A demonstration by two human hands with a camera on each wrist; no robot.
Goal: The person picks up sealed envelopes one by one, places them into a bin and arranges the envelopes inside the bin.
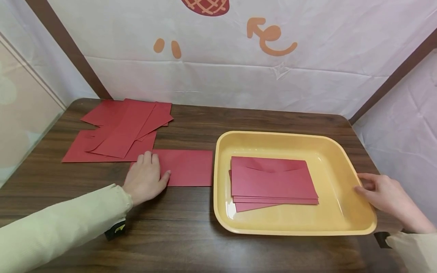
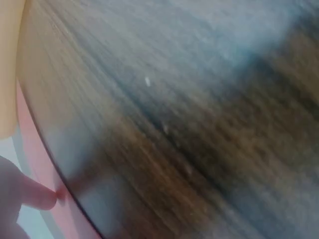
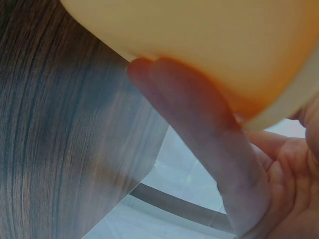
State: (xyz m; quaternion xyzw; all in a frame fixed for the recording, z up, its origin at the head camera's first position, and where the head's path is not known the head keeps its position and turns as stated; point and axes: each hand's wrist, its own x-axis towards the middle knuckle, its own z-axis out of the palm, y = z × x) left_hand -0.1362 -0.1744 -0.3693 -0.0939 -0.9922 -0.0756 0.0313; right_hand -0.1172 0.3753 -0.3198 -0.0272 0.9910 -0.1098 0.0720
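My left hand rests on the left end of a single red envelope lying flat on the table. In the left wrist view its thumb touches the red paper near the edge. A yellow tray stands just right of that envelope. My right hand holds the tray's right side, thumb at the rim; the right wrist view shows fingers against the tray's outside. Inside the tray lies a stack of red envelopes, the lowest slightly askew.
A loose, overlapping pile of red envelopes lies at the back left of the dark wooden table. Behind the table hangs a pale printed cloth, with more fabric at both sides.
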